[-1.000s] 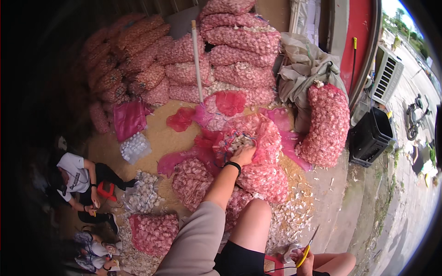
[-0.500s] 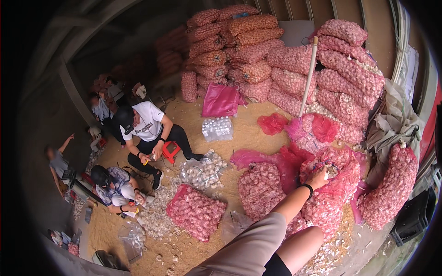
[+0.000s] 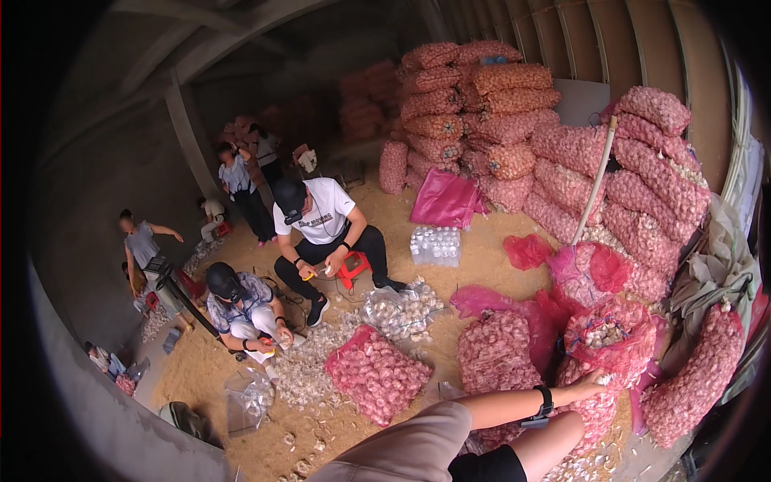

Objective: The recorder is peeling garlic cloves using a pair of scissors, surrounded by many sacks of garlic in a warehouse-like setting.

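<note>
My left hand (image 3: 589, 386) reaches across from the lower middle, a dark band on its wrist. Its fingers are curled around a pale garlic bulb (image 3: 604, 378), just below the rim of an open pink mesh sack (image 3: 614, 351). Garlic bulbs and blue string show in the sack's mouth. Under my forearm, by my bare knee, is a small grey-blue object (image 3: 533, 422), mostly covered. A second filled mesh sack (image 3: 498, 353) stands to the left of the open one. My right hand is out of sight.
Stacked garlic sacks (image 3: 482, 120) fill the back, with a pole (image 3: 596, 181) leaning there. Two co-workers (image 3: 325, 217) sit left by loose garlic (image 3: 309, 361) and a full mesh sack (image 3: 377, 374). Bottles (image 3: 435, 247) stand mid-floor; a long sack (image 3: 697, 381) leans at the right.
My left hand has come out of the open sack's mouth and down beside its near side. The whole view has swung, so the scene sits further right and slightly lower.
</note>
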A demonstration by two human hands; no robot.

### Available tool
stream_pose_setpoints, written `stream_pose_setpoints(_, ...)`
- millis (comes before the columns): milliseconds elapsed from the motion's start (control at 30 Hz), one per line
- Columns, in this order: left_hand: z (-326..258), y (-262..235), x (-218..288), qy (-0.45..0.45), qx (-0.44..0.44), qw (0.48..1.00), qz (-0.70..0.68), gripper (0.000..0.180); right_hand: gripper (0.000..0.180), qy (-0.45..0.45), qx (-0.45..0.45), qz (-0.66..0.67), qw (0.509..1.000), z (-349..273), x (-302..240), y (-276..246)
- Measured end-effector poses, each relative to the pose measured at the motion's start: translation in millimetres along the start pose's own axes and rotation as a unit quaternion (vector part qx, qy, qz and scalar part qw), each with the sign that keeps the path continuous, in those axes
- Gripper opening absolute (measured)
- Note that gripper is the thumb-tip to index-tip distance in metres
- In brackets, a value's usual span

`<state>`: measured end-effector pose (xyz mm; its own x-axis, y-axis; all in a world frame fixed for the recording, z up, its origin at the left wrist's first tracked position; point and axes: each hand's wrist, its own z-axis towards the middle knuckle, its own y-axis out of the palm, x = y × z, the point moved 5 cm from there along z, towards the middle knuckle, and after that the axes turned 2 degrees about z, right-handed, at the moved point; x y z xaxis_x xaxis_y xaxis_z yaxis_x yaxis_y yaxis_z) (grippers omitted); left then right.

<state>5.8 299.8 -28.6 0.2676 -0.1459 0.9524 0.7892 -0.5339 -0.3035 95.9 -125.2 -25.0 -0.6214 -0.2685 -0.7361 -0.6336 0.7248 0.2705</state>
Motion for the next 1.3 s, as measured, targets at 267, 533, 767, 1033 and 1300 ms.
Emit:
stream_pose_setpoints(267, -171.2, 176.5, 55.3, 0.085, -0.415, 0.906, -0.026, 0.063, 0.05, -0.108, 0.085, 0.045, 0.989, -34.4, -27.9, 0.8)
stream_pose_setpoints(533, -218.4, 205.8, 63.1, 0.058, -0.472, 0.88, -0.021, 0.064, 0.046, -0.126, 0.07, -0.019, 0.989, -45.3, -15.7, 4.1)
stream_pose_setpoints(767, -241.4, 177.4, 89.1, 0.064, -0.512, 0.856, 0.018, 0.073, 0.042, -0.138, 0.064, -0.073, 0.986, -49.2, -11.8, -4.4)
stream_pose_setpoints(1033, -228.0, 187.9, 60.7, 0.086, -0.424, 0.9, -0.056, 0.072, 0.039, -0.126, 0.059, -0.129, 0.982, -44.3, -8.8, -15.5)
stream_pose_setpoints(1300, -219.2, 211.2, 32.7, 0.097, -0.407, 0.904, -0.081, 0.043, 0.023, -0.178, 0.021, -0.076, 0.981, -24.8, -12.0, -22.7)
